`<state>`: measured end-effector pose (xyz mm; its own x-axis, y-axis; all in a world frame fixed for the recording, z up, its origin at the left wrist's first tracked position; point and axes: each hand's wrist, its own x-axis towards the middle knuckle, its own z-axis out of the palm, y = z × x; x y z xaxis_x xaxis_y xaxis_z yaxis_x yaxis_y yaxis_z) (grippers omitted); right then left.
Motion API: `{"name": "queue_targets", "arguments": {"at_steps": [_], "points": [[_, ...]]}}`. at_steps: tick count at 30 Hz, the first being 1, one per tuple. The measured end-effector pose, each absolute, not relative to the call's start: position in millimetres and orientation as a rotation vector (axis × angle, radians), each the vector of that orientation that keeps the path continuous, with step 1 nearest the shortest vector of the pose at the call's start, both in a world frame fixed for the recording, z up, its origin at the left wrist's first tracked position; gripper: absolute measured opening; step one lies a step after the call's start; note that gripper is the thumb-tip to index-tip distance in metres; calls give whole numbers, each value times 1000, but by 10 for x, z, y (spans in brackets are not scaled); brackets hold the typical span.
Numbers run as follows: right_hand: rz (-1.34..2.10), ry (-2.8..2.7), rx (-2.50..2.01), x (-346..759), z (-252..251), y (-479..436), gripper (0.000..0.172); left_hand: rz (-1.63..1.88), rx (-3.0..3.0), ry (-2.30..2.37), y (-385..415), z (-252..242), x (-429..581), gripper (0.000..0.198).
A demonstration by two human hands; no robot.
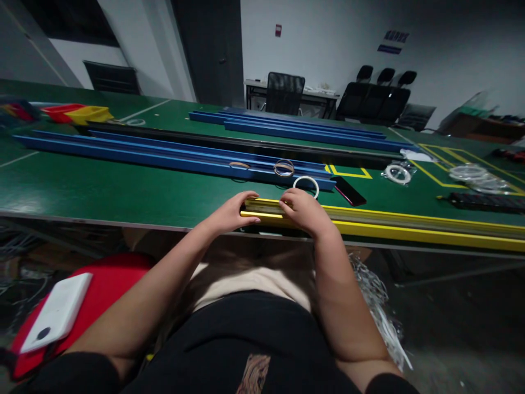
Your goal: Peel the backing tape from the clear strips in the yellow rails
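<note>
A long yellow channel-shaped profile [410, 229] lies along the near edge of the green table. My left hand [233, 212] grips its left end, thumb on the near side and fingers over the far side. My right hand [302, 210] rests a little further right on the same profile, fingers bent down over its groove; whether they pinch something small is hidden. Just behind my right hand, a white ring [318, 187] leans near a blue profile [164, 160]. Two tan rings, one of them upright [284, 167], sit on that blue profile.
A phone [349, 191] lies behind the yellow profile. Further back are a black profile [246, 143] and more blue profiles [295, 128]. Bagged white rings [397, 174] and a black power strip [486, 201] are on the right. Red and yellow bins [90, 115] stand at far left.
</note>
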<state>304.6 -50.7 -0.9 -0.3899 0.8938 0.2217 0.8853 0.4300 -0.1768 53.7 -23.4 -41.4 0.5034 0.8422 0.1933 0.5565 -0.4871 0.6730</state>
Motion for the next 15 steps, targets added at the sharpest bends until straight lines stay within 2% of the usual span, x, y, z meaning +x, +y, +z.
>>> {"name": "queue_targets", "arguments": {"at_steps": [5, 11, 15], "points": [[-31, -2497, -1577, 2881, -99, -489, 36, 752, 2150, 1078, -223, -450, 511, 64], [127, -2596, -1642, 2918, -65, -484, 43, 922, 2321, 961, -143, -536, 448, 33], [176, -2586, -1681, 2847, -29, -517, 46, 942, 2409, 927, -121, -573, 434, 39]]}}
